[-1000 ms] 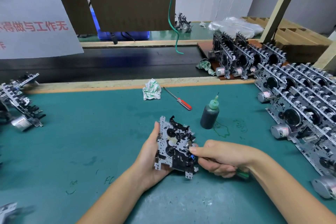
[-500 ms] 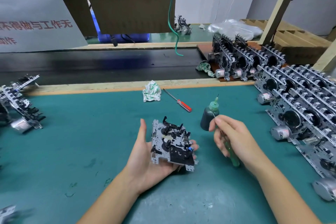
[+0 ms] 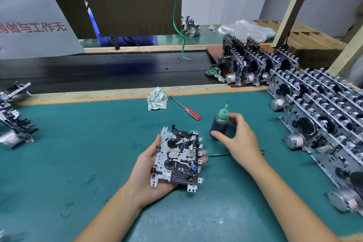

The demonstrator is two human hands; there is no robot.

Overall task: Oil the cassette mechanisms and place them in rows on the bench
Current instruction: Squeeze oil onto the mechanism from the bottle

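Looking down from the head camera, a person's left hand (image 3: 157, 165) cradles a cassette mechanism (image 3: 177, 158) face up, thumb along its left edge and fingertips curling past its right edge, above the green bench mat (image 3: 78, 153). The right hand (image 3: 238, 139) reaches for a dark oil bottle (image 3: 220, 124) with a green needle cap, which stands upright on the mat. Thumb and fingers are spread around the bottle without closing on it; whether they touch it is hard to tell. A thin green-handled tool (image 3: 220, 155) lies on the mat beneath that hand.

To the right, finished mechanisms (image 3: 318, 116) lean in overlapping rows, motors facing out. More mechanisms (image 3: 13, 114) sit at the left edge. A red-handled screwdriver (image 3: 185, 108) and a crumpled cloth (image 3: 157, 98) lie near the back of the mat.

Risks, as I judge them: a hurried grab could tip the narrow bottle and spill oil across the mat, or the needle could catch the fingers. The mechanism rests on the palm with only a light hold, so tilting it could let it slide off.

The rows at right run out of view, so their count is unknown. The tool's handle is mostly hidden under the right wrist. Oil level inside the dark bottle cannot be seen.
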